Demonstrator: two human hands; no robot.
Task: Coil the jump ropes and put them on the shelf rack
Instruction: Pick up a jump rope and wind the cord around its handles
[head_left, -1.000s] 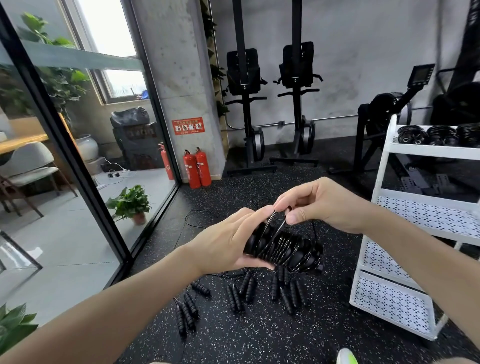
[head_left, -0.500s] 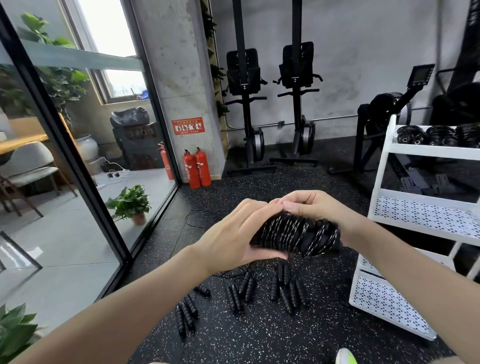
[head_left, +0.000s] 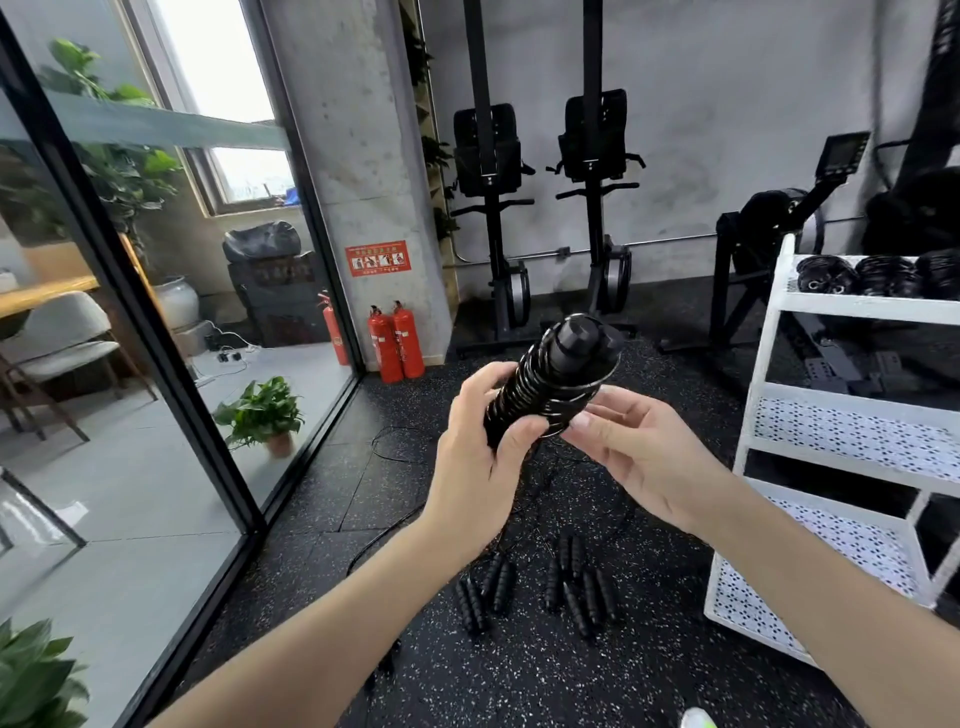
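Observation:
A black jump rope (head_left: 561, 374), its thin cable wound round the paired handles, stands tilted up and away from me at chest height. My left hand (head_left: 483, 457) grips the lower end of the bundle. My right hand (head_left: 639, 452) pinches the cable at the bundle's lower right side. Several more black rope handles (head_left: 540, 582) lie on the speckled floor below, with loose cables trailing off. The white shelf rack (head_left: 779, 374) stands at the right, and coiled ropes (head_left: 878, 275) sit on its top shelf.
A glass wall with a black frame (head_left: 171, 364) runs along the left. Two red fire extinguishers (head_left: 395, 343) stand by a concrete pillar. Black gym machines (head_left: 540, 218) line the back wall. A potted plant (head_left: 265, 415) sits behind the glass.
The wound bundle has swung from lying sideways to pointing up and away. My right hand came off the top and now pinches the cable at the lower right side.

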